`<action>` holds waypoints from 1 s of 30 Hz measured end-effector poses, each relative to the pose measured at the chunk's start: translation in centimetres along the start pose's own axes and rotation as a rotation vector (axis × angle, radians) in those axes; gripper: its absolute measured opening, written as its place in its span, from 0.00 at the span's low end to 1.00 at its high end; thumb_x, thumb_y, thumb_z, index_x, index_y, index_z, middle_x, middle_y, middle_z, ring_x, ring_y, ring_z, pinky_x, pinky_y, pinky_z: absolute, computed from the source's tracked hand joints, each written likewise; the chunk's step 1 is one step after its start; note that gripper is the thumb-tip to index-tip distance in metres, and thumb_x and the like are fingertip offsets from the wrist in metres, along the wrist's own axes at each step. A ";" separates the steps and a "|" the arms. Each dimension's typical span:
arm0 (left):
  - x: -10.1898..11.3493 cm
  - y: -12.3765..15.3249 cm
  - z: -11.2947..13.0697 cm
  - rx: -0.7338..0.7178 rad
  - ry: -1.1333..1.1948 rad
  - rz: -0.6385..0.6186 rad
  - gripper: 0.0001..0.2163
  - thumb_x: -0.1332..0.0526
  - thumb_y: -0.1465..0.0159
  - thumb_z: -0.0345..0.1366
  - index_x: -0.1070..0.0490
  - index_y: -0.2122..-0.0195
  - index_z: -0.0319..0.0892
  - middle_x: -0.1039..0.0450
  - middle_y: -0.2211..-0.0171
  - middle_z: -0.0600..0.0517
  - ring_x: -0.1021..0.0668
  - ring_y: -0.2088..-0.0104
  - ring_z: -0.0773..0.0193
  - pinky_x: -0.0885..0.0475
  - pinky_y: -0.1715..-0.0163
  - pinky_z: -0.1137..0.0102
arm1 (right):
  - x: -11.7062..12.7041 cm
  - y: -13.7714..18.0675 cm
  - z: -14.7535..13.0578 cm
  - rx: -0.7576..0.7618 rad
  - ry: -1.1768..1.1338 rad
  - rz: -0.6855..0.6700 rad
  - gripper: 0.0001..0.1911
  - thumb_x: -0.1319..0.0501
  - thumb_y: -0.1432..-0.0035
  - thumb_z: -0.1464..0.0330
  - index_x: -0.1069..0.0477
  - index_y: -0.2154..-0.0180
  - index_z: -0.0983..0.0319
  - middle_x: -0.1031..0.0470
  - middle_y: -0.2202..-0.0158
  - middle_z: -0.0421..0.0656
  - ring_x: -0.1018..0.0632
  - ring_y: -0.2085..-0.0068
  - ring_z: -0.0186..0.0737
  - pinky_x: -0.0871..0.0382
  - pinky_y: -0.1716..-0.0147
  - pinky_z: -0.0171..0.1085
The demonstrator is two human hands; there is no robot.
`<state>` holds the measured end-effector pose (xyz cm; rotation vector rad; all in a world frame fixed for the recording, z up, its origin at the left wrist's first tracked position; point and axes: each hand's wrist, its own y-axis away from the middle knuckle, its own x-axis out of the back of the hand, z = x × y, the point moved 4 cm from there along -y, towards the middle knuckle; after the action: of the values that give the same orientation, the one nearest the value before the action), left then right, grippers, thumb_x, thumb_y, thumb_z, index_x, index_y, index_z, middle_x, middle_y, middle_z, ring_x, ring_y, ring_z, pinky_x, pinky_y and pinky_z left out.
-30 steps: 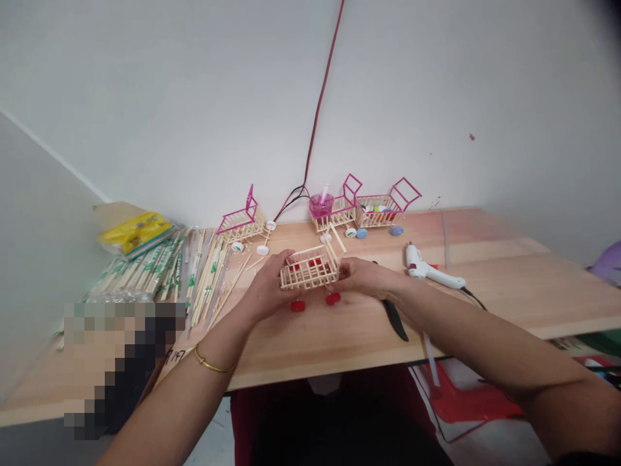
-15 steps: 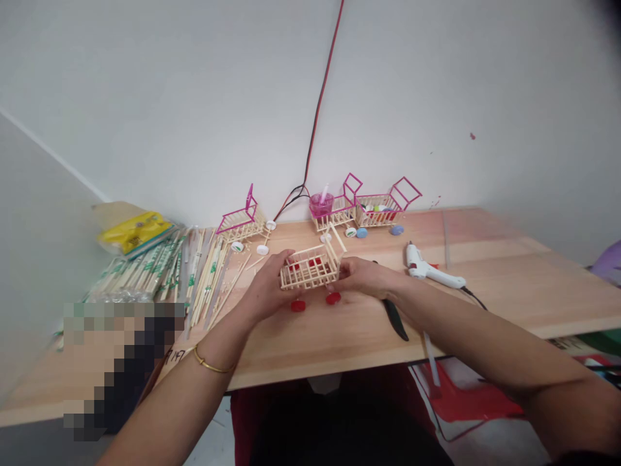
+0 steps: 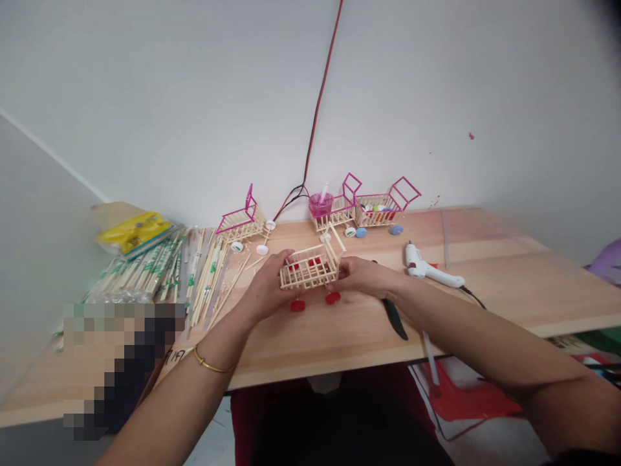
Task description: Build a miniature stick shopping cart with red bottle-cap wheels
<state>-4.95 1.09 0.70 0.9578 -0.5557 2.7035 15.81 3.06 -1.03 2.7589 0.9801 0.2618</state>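
Between my two hands is a small toy shopping cart (image 3: pixel 310 275) made of bare wooden sticks, with a raised handle frame at its right end. Red bottle-cap wheels (image 3: pixel 297 305) show beneath it, and more red shows through the bars. My left hand (image 3: pixel 266 285) grips the cart's left end, its thumb along the far side. At the right end, my right hand (image 3: pixel 361 275) holds the cart below the handle, with some fingertips hidden behind it. A dark-handled knife or cutter (image 3: pixel 395 320) lies partly under my right wrist.
Purple-edged stick carts (image 3: pixel 242 223) stand along the wall, one holding a purple cup (image 3: pixel 321 204). Loose sticks (image 3: pixel 208 285) and packaged chopsticks (image 3: pixel 140 275) lie at left beside a yellow bag (image 3: pixel 136 233). A white glue gun (image 3: pixel 431 272) with a cord rests at right. A blurred-out patch covers the lower left.
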 end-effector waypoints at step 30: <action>0.0 0.0 -0.1 0.014 0.009 0.001 0.32 0.32 0.49 0.33 0.39 0.43 0.41 0.30 0.50 0.44 0.26 0.50 0.52 0.30 0.49 0.56 | -0.1 0.1 -0.3 0.021 -0.013 -0.008 0.19 0.30 0.58 0.70 0.25 0.60 0.61 0.19 0.61 0.42 0.21 0.62 0.40 0.29 0.58 0.39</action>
<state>-4.99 1.12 0.59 0.9481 -0.5363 2.7148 15.71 2.96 -0.71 2.7711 0.9959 0.2332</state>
